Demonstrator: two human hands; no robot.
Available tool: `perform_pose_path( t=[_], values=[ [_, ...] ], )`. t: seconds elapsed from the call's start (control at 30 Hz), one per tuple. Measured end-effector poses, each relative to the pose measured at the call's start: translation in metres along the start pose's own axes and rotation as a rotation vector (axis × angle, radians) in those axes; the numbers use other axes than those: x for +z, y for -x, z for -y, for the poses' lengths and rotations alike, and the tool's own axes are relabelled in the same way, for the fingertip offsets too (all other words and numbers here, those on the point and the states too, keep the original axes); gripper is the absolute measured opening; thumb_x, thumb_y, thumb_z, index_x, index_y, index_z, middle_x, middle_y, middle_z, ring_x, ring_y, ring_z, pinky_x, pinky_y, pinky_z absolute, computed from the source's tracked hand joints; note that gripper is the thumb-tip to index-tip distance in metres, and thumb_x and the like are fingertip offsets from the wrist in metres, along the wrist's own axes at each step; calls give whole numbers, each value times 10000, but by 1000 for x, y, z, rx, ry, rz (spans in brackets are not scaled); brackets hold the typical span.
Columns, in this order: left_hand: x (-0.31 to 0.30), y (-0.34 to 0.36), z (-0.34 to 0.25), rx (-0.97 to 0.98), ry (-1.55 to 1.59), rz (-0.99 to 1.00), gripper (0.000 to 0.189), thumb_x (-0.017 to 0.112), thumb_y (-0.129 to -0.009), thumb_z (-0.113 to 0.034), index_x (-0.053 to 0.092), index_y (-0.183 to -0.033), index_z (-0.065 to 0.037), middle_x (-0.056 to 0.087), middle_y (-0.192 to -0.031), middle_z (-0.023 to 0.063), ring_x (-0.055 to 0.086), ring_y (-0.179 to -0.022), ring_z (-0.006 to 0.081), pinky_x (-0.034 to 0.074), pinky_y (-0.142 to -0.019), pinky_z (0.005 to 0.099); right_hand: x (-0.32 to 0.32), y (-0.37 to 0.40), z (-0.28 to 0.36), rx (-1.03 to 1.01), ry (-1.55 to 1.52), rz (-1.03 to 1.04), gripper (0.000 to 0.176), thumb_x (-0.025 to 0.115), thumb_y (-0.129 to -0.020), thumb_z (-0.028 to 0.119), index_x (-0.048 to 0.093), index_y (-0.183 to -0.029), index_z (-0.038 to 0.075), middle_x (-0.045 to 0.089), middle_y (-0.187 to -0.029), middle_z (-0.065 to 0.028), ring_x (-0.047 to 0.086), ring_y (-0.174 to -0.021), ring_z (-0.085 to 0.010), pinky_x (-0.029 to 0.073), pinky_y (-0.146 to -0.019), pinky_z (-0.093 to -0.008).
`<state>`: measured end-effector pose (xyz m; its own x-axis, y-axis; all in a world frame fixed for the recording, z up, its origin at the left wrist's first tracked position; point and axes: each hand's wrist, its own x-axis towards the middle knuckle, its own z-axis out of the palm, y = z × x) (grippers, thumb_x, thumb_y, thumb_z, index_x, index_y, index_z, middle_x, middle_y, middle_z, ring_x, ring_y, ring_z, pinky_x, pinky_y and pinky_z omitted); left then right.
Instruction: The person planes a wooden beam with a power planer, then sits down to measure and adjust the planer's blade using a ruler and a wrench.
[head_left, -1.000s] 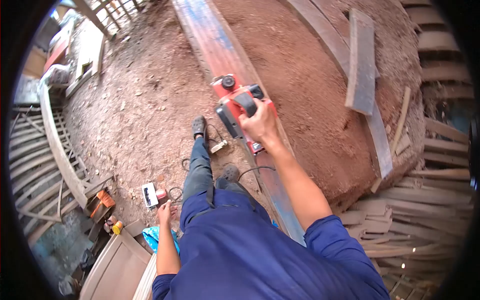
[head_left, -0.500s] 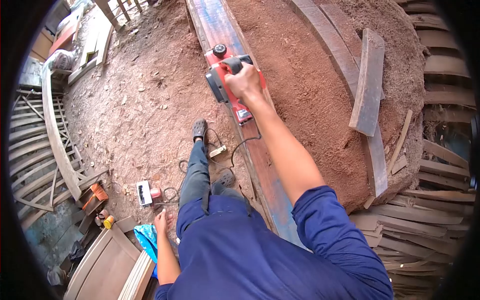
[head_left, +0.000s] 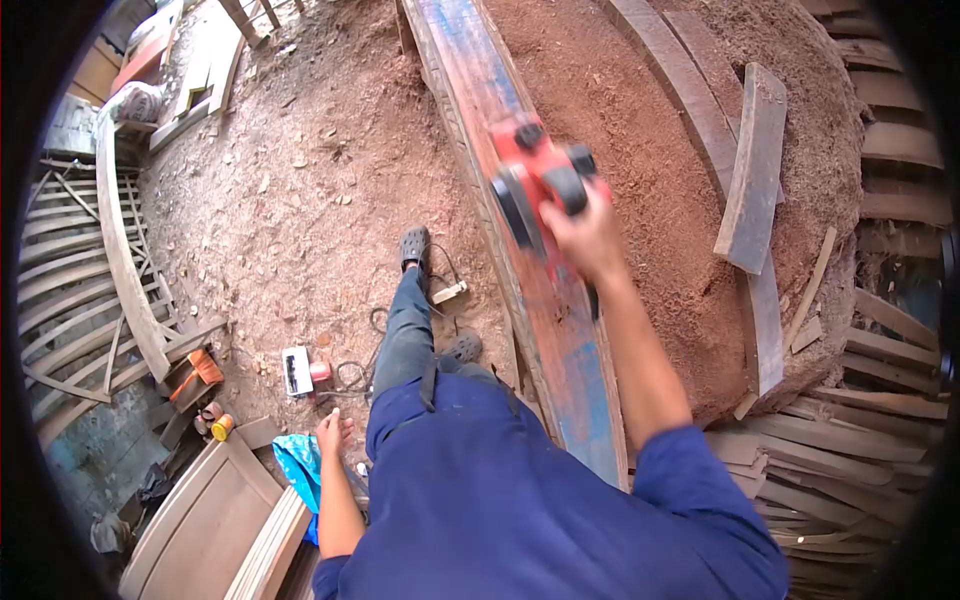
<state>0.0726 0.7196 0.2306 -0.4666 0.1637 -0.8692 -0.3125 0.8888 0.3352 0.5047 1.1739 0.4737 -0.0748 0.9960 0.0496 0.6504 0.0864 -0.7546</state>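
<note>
My right hand is wrapped around the black rear handle of a red and black electric planer. Motion blurs the tool a little, and it overlaps the middle of a long plank with reddish wood and worn blue patches. Low on the left, my left hand hangs with loosely bent fingers and nothing in it. Close beside that hand is a bright blue cloth. A white and black box-shaped item lies on the ground just above it.
A dark cord loops near my feet, by a pale power strip. Sawdust is heaped right of the plank, with loose boards on it. Wooden panels stand at lower left; slats are stacked at right.
The planer and my right hand have shifted right and back toward me along the plank. The view has moved slightly; my left hand still hangs low.
</note>
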Motion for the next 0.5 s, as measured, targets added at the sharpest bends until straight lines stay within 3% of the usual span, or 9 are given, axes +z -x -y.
perform_pose_path(
  t=[0.03,0.07,0.1,0.2,0.33,0.5],
  values=[
    [2,-6,2,-17,-19,19,437,643,-963,-475,638,-1134,-73,749,-905,98,729,-744,204,520,-520,336,-17,42,-6,96,-87,54,363,735,-820,183,703,-1148,31,709,-1045,-77,663,-1011,-188,512,-920,-350],
    [4,-11,2,-27,-44,57,428,632,-974,-461,641,-1129,-62,752,-910,99,727,-750,195,524,-527,333,-31,85,-11,174,-145,48,352,728,-813,179,687,-1114,1,728,-952,-125,703,-933,-254,530,-906,-396],
    [7,-18,5,-23,-48,95,398,640,-964,-474,636,-1100,-100,744,-915,74,712,-739,184,510,-575,286,-50,124,-7,170,-20,68,321,729,-812,170,684,-1082,2,726,-939,-114,702,-911,-224,540,-851,-383],
    [22,-20,-8,7,-153,101,398,626,-983,-442,642,-1109,-64,750,-892,90,716,-744,183,538,-581,313,-80,236,-11,440,-72,90,264,728,-810,169,667,-1013,11,702,-836,-119,702,-797,-231,531,-733,-378],
    [42,-27,-46,85,-162,166,385,627,-984,-428,628,-1130,-72,747,-902,87,702,-711,175,527,-571,294,-97,341,-26,462,6,122,187,701,-788,147,630,-915,29,631,-679,-138,680,-658,-292,513,-642,-397],
    [48,-36,-68,113,-95,172,330,619,-998,-365,609,-1108,-54,743,-877,93,700,-674,165,492,-484,242,-82,313,-25,457,-22,108,201,690,-765,97,609,-920,-2,647,-789,-213,682,-744,-383,517,-656,-421]
  ],
)
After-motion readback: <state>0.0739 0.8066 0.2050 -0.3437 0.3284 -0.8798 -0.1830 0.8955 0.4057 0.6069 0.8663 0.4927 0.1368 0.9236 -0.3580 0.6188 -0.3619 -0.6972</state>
